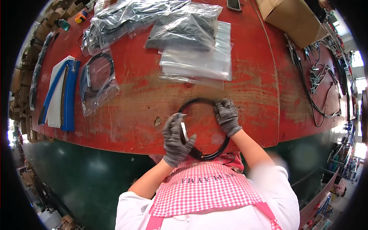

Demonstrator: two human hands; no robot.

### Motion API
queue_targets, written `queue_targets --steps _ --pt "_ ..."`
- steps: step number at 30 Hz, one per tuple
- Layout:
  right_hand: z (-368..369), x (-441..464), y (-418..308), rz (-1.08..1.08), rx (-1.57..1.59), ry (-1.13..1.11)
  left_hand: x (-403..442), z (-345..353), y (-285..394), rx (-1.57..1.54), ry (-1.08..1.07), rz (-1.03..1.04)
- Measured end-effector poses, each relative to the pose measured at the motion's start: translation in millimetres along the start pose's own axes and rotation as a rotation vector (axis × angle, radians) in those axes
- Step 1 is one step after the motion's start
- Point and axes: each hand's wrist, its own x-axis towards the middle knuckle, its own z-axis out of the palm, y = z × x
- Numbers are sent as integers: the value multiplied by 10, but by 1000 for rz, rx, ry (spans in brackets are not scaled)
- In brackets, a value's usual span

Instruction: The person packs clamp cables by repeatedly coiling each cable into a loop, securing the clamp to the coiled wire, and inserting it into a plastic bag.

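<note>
Indoors, worn red tabletop [134, 115], green floor [96, 172], cardboard box [293, 21], left fingers [175, 132] and right fingers [226, 111] curled around a black loop [196, 99]

We find the black loop [197, 100] partly hidden by the right hand [227, 115]; our view crops the cardboard box [289, 21].

Cable loop [210, 156] at near table edge [126, 148]; plastic bags [191, 64] behind; bagged cable [99, 78] left; cardboard box [295, 22] back right.
</note>
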Motion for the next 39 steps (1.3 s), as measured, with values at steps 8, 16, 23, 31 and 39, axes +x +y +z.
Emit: queue_targets --steps 8,16,23,31,39 --pt "-36 -24 6 21 18 -32 263 838 -80 74 -64 304" --pt "-189 21 -6 37 182 -65 365 537 -226 422 -105 176" --pt "-29 1584 624 316 256 235 318 606 -303 396 -224 188" --pt "-437 2034 -78 295 109 -418 669 464 -397 218 -188 62" --pt "-121 1139 -228 -319 -171 -181 1543 582 -514 -841 -224 -831"
